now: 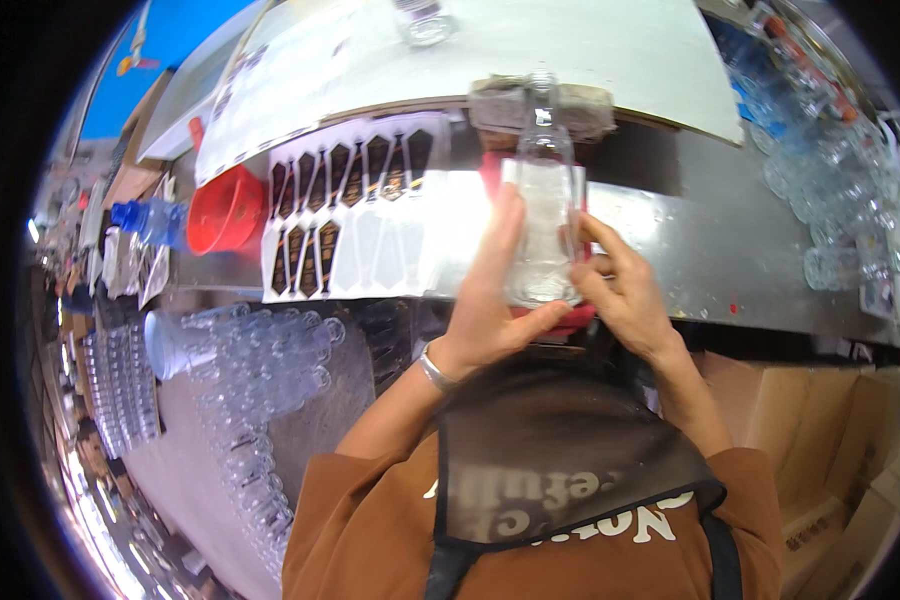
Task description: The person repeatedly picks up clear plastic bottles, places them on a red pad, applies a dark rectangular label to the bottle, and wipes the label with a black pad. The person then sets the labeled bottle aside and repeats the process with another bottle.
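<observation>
A clear glass bottle (547,230) lies on its back in front of me, its neck pointing away over a pale, worn block (588,112). Along its left side rests my left hand (485,285), fingers stretched along the glass and thumb across the base end, holding it. My right hand (618,288) grips the lower right side with bent fingers; whether a label is under its fingertips cannot be made out. Beneath the bottle a red and white support (578,190) shows in part. To the left lies a white sheet of dark tie-shaped labels (355,175), with several blank outlines in its lower row.
A red bucket (224,212) and a blue-capped bottle (150,218) are at the left of the metal table (710,255). A white board (570,40) spans the back, with another bottle (425,25). Many clear bottles (825,180) crowd the right; more (260,370) stand lower left. Cardboard boxes (790,410) are lower right.
</observation>
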A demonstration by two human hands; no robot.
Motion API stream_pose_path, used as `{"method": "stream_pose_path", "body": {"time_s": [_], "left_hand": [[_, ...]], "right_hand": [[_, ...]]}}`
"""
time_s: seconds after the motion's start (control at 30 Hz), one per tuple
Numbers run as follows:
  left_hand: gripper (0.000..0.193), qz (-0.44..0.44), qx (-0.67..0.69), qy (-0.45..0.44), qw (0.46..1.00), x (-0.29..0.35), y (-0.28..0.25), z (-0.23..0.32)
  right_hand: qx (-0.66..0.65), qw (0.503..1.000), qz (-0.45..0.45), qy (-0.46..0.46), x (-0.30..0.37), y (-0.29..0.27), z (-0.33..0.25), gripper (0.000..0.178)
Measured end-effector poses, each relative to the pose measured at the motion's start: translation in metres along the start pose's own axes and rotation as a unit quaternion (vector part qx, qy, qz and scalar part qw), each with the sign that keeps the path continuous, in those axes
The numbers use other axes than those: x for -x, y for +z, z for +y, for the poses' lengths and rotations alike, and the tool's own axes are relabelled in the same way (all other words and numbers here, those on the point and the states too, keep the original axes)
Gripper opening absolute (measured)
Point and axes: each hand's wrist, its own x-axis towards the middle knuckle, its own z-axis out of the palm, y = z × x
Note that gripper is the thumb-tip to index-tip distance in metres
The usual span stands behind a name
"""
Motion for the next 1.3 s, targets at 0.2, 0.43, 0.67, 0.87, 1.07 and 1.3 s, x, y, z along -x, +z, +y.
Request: {"method": "stream_pose_path", "body": {"time_s": [0.2, 0.43, 0.67, 0.87, 1.07, 1.3], "left_hand": [[0.074, 0.128, -0.201, -0.074, 0.968, 0.0, -0.062, -0.032], [0.068, 0.019, -0.467, -0.114, 0.877, 0.014, -0.091, -0.072], [0.067, -0.033, -0.471, -0.135, 0.871, 0.05, -0.083, -0.01], [0.071, -0.067, -0.467, -0.1, 0.876, 0.074, -0.089, 0.006], [0.009, 0.018, -0.372, -0.011, 0.928, 0.082, -0.122, -0.029], [0.021, 0.207, 0.144, -0.208, 0.945, -0.004, -0.099, -0.005]], "right_hand": [[-0.093, 0.993, 0.067, 0.037, 0.014, -0.021, 0.023, 0.051], [-0.079, 0.991, 0.081, 0.068, 0.012, -0.026, 0.027, 0.042], [-0.041, 0.993, 0.078, 0.084, 0.015, -0.031, 0.034, 0.04], [-0.056, 0.99, 0.104, 0.08, 0.017, -0.031, 0.034, 0.038], [-0.035, 0.992, 0.103, 0.06, 0.019, -0.038, 0.034, 0.035], [-0.056, 0.989, 0.121, 0.059, 0.017, -0.045, 0.032, 0.035]]}}
